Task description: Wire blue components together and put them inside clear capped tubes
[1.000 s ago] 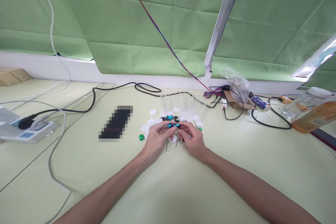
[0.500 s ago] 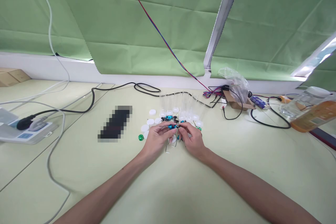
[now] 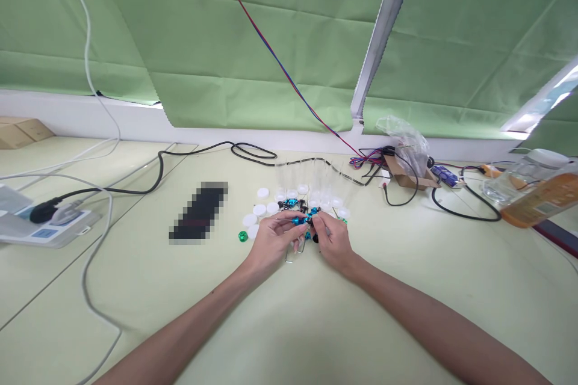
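Observation:
Between the fingertips of my left hand [image 3: 275,239] is a small blue metal part [image 3: 297,221]. My right hand [image 3: 333,238] is closed in a pinch at its right end, on a small dark piece mostly hidden by the fingers. Both hands nearly meet just above the table. Around them lie several white round caps [image 3: 250,220], clear tubes [image 3: 311,175], more blue and black parts [image 3: 291,201] and thin hex keys [image 3: 289,261]. A green knurled nut [image 3: 242,236] rests left of my left hand.
A blurred-out black rectangle [image 3: 198,212] lies to the left. A power strip [image 3: 58,225] with plugs and cables stands at the far left. At the right are an open cardboard box [image 3: 410,174] with a plastic bag, an orange bottle [image 3: 539,201] and a black cable [image 3: 469,216].
My right hand has turned slightly and its fingers have curled in more. More blue metal shows between the hands. My left hand keeps its grip, shifted very slightly right.

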Tool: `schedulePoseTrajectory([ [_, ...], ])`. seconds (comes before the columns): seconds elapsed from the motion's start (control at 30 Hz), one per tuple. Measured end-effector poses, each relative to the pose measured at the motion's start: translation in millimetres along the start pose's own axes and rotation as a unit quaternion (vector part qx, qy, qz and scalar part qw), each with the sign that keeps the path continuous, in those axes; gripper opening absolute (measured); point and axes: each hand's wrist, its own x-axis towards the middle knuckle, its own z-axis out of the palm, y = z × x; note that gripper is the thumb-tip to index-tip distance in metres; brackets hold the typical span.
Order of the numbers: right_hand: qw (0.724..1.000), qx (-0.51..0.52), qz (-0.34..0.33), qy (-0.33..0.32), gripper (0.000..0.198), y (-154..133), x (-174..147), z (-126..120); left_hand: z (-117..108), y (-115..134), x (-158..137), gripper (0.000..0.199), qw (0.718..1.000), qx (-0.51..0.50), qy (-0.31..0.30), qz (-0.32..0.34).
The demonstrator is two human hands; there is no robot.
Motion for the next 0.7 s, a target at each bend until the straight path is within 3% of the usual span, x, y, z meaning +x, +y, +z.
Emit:
schedulePoseTrajectory([
  [0.23,1.000,0.015,-0.011,0.000,0.034,1.5,-0.1,0.9,-0.3,1.5,0.0,0.026,1.000,-0.018,-0.011,-0.003],
  [0.4,0.999,0.032,-0.006,0.020,0.017,1.7,-0.6,2.2,-4.0,2.7,2.5,0.030,0.999,-0.032,0.007,-0.016],
  [0.7,0.998,0.047,-0.024,0.022,0.018,3.0,-0.5,3.5,-4.0,3.8,2.8,0.031,0.999,-0.033,0.012,-0.016],
])
